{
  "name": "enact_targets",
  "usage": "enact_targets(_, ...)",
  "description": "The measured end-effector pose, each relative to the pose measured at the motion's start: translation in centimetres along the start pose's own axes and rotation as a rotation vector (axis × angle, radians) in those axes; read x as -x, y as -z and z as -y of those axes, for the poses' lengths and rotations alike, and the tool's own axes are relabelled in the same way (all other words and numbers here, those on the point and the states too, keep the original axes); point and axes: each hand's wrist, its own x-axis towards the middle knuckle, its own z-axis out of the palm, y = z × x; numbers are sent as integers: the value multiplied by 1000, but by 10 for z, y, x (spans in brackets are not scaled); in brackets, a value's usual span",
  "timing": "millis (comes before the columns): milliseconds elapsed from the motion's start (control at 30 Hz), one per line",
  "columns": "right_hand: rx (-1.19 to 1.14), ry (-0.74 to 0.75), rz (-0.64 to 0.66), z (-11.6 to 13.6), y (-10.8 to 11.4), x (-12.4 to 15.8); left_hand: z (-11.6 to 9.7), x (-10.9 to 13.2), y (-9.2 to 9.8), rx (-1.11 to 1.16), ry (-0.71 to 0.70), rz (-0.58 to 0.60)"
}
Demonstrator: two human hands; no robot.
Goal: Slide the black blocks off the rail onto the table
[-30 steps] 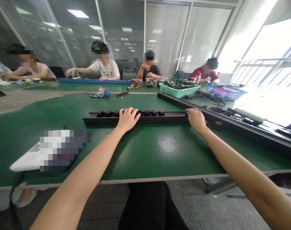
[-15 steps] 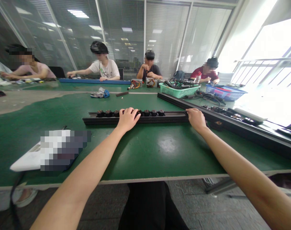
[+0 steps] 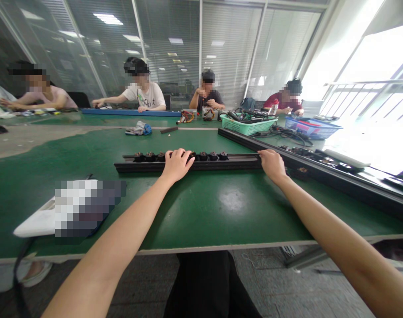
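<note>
A long, straight black rail [image 3: 221, 166], bearing a row of small, round dark parts [image 3: 213, 156], lies nine-to-three on the glossy green tabletop [image 3: 201, 212]. The left hand [image 3: 177, 167] curls over the row's middle, its grip unclear. At its three o'clock, the right hand [image 3: 272, 165] bunches its fingers at the rail's end, any hold hidden.

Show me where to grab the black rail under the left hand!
Probably grip the black rail by its left end, coming from the left: it's long, narrow, lying crosswise, with the left hand over its middle and the right hand at the other end.
</note>
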Motion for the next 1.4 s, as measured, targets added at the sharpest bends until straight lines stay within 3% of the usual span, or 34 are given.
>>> enact_targets(1400, 22, -22, 12, -4, 1, -2, 0, 0, 0, 4, -4, 4)
